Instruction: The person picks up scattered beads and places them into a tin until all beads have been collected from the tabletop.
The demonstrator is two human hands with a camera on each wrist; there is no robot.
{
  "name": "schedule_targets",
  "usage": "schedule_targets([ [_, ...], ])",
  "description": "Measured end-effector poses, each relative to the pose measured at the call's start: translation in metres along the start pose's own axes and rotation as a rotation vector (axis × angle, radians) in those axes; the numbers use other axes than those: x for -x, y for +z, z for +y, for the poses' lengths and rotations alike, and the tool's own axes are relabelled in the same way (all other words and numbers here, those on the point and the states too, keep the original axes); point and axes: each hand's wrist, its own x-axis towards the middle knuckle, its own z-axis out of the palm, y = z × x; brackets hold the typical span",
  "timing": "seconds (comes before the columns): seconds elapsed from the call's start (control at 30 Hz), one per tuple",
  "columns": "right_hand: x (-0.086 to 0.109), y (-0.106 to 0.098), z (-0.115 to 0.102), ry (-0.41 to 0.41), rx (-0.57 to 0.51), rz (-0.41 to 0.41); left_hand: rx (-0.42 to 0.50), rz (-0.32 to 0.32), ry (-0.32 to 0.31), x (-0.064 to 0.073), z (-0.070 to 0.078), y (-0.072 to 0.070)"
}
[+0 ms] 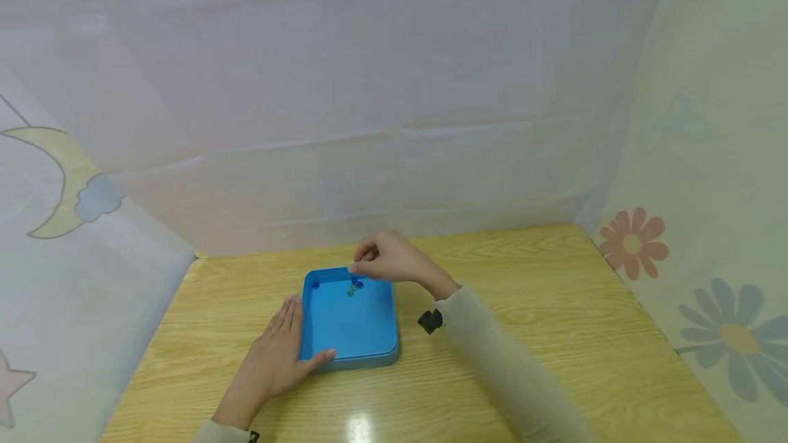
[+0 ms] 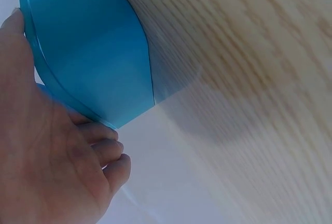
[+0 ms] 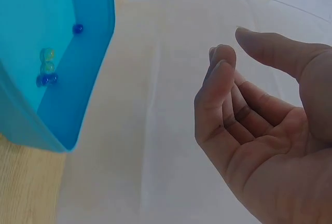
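A square blue box [image 1: 349,320] with low walls, open at the top, stands on the table. Several small glass marbles lie inside along its far side: dark blue ones, like the single marble [image 3: 78,29] by the wall, and a clear yellow-green pair, one of them [image 3: 47,54] nearer the floor's middle. My left hand [image 1: 273,354] rests against the box's near left corner, fingers straight along the left wall and thumb over the near rim. Over the far right corner is my right hand [image 1: 394,258], its fingers loosely curled. Thumb and forefinger stand apart with nothing between them in the right wrist view.
The wood-grain table [image 1: 523,333] reaches to a pale cloth backdrop [image 1: 394,101] behind the box. Printed sheets rise at both sides, with a moon [image 1: 55,183] on the left and flowers [image 1: 634,245] on the right.
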Motion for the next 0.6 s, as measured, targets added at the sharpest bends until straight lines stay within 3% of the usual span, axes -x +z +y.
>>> schedule_targets([
  [0.17, 0.014, -0.016, 0.009, -0.006, -0.049, 0.032, -0.003, 0.004, -0.007, -0.002, -0.001, 0.001],
  [0.43, 0.037, -0.034, 0.028, 0.018, -0.032, 0.09, -0.017, 0.03, 0.008, -0.002, -0.003, 0.002],
  [0.6, 0.051, -0.041, 0.042, 0.031, -0.031, 0.106, -0.012, 0.012, 0.002, -0.001, -0.004, 0.003],
])
